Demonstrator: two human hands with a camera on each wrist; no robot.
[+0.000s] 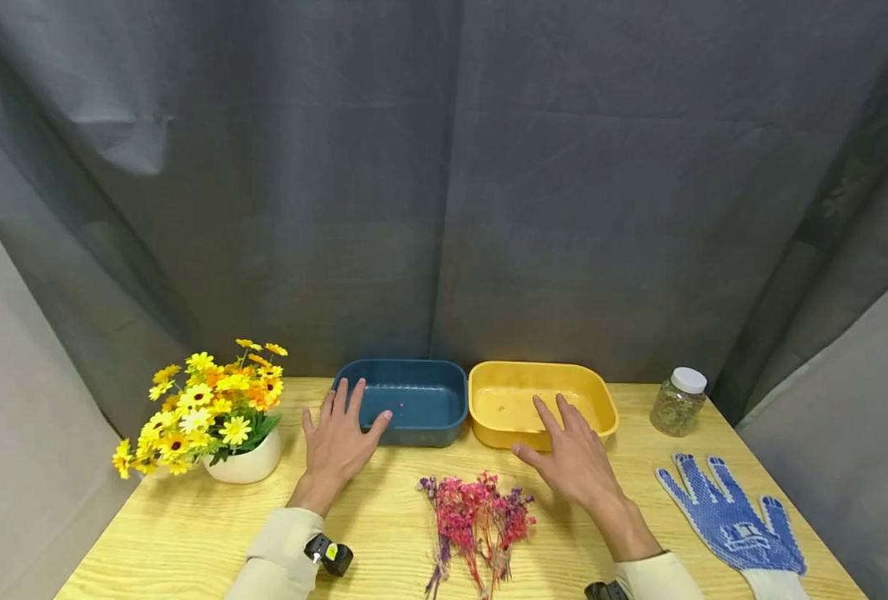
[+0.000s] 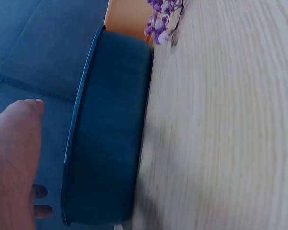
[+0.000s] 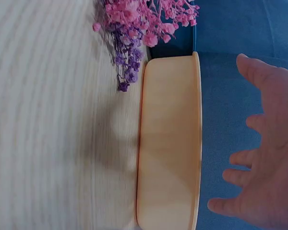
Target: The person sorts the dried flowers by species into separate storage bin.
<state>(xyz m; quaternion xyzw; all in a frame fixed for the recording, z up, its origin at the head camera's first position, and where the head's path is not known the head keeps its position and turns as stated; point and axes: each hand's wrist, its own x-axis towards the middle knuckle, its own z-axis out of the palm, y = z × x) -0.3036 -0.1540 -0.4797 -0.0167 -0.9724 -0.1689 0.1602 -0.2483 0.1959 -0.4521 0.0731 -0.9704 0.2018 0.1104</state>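
Note:
In the head view my left hand [image 1: 338, 446] is spread above the near left side of a dark blue bin [image 1: 428, 436]. My right hand [image 1: 573, 458] hovers with fingers apart over the near edge of a yellow bin [image 1: 499, 435]. Neither hand holds anything. Between my forearms, a bunch of dried pink and purple flowers [image 1: 462, 512] lies on the table, stems toward me. In the left wrist view the blue bin's wall [image 2: 105, 129] stands beside the thumb; in the right wrist view the yellow bin's wall [image 3: 168, 143] is apart from the fingers.
A white pot [image 1: 244, 462] of yellow artificial flowers [image 1: 203, 404] stands at the left on the wooden table [image 1: 181, 542]. To the right are a white-lidded jar [image 1: 679, 404] of dried greenery and a blue-and-white work glove [image 1: 744, 521]. Grey curtain [image 1: 444, 183] hangs behind.

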